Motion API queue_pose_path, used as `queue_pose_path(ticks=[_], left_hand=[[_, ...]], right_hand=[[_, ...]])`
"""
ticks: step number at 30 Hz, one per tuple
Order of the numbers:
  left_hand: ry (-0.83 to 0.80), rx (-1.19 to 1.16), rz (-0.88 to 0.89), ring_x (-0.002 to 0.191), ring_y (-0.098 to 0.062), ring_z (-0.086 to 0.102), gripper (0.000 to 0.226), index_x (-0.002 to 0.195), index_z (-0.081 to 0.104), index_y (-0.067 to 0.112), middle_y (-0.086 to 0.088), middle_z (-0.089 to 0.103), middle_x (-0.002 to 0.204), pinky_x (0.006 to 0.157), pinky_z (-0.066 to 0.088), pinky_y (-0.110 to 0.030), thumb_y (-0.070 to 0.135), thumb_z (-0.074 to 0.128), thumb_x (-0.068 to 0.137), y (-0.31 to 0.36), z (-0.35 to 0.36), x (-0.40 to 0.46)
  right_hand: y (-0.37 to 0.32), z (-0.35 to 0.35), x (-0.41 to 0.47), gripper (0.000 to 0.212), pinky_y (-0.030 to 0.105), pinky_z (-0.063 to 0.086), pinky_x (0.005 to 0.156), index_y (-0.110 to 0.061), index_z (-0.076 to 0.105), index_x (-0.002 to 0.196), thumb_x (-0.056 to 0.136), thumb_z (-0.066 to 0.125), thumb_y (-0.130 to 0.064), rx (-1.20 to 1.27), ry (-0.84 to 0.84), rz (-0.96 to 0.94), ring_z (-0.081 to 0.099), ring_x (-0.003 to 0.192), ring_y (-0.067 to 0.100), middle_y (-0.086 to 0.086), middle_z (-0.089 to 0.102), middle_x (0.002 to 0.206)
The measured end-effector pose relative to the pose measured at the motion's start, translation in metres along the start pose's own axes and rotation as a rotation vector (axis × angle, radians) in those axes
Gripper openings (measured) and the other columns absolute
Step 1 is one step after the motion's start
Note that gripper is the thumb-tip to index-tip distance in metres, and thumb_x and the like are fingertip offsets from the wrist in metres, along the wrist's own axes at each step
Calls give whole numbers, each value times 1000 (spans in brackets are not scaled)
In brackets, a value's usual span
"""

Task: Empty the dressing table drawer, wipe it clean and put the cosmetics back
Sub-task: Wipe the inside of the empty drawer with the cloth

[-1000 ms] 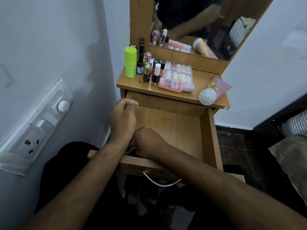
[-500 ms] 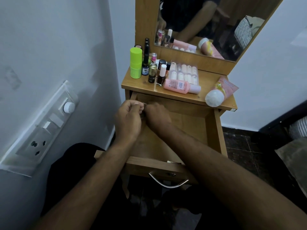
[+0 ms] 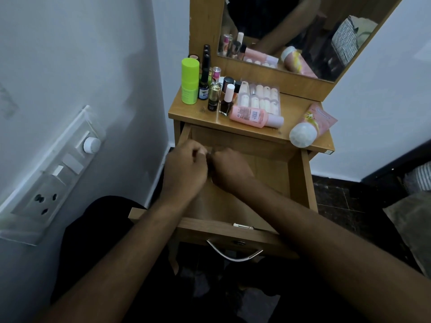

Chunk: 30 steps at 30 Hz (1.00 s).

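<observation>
Drawer (image 3: 300, 183) of the dressing table stands pulled out at the centre of the view, its wooden floor bare where it shows, with the cosmetics crowded on the tabletop (image 3: 289, 106) at 12 o'clock: a green stick (image 3: 190, 81), nail polish bottles (image 3: 227, 100), a pink bottle (image 3: 255, 116) lying flat, and a pink tube (image 3: 311, 127) toward 1 o'clock. Left hand (image 3: 185, 170) and right hand (image 3: 229, 170) meet over the drawer's back left corner, both curled with fingertips touching each other; whether they pinch anything I cannot tell.
</observation>
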State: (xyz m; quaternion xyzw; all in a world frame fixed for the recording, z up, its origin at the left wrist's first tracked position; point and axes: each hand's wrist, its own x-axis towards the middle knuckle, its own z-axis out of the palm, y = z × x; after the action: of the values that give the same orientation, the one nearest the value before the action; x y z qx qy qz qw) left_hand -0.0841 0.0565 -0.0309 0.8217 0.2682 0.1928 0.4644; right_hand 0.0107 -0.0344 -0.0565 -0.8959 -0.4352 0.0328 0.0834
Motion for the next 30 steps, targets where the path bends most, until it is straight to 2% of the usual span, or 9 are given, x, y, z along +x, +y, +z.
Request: queue_pose_path(ticks=[2,6,8,11,16,18,22,26,30], left_hand=[[-131,234,101,81,-1,51,10,97,63,23,11,56,92,65,32,-11,16,57,98,-6,6,-4],[-429,416,136,77,-9,56,9,90,66,21,10,54,79,58,32,-17,13,65,91,-9,7,-12],[-550,476,186,72,-10,56,18,80,63,24,9,56,74,56,33,-18,8,68,87,-6,8,-14],[-687,506,217,74,-11,61,23,77,66,24,5,63,78,57,39,-18,3,68,83,-4,8,-15],[-667,543,244,75,-13,64,15,78,68,19,2,67,80,62,51,-26,5,68,81,-3,13,-14],[-588,554,264,77,-15,62,12,87,71,18,2,66,83,66,53,-30,8,64,84,-1,17,-15],[-514,525,349,93,-14,61,17,108,66,21,3,65,102,75,49,-27,20,60,93,1,23,-16],[-549,557,406,115,-15,59,42,132,54,22,2,62,128,99,50,-34,25,64,91,3,28,-6],[-667,710,400,118,-25,60,39,130,56,16,-7,63,130,98,49,-32,19,62,91,27,33,30]], right_hand=[[2,-7,-18,14,31,41,64,-19,72,101,87,69,-17,9,-73,-17,63,87,20,2,63,99],[7,-21,-51,31,24,49,78,-26,74,116,86,75,-16,105,-286,-21,63,101,12,-5,68,112],[8,-21,-62,29,30,55,83,-27,77,110,82,79,-20,122,-334,3,66,100,14,-5,71,110],[12,-21,-74,23,36,57,80,-30,80,101,79,79,-21,165,-343,13,66,91,15,-5,73,98],[16,-22,-74,27,34,57,79,-30,80,100,78,78,-14,226,-319,27,66,89,12,-7,74,98],[21,-22,-71,28,33,57,77,-30,79,102,78,77,-15,230,-283,63,66,92,13,-6,73,102],[33,-18,-62,22,35,56,71,-30,76,99,81,72,-19,127,-136,109,66,91,19,-1,70,99],[39,-19,-48,12,35,54,72,-16,71,94,83,65,-17,53,-24,129,65,96,26,5,67,101],[45,-15,-38,25,38,54,79,-13,69,110,86,63,-6,17,75,152,63,108,29,8,66,115]])
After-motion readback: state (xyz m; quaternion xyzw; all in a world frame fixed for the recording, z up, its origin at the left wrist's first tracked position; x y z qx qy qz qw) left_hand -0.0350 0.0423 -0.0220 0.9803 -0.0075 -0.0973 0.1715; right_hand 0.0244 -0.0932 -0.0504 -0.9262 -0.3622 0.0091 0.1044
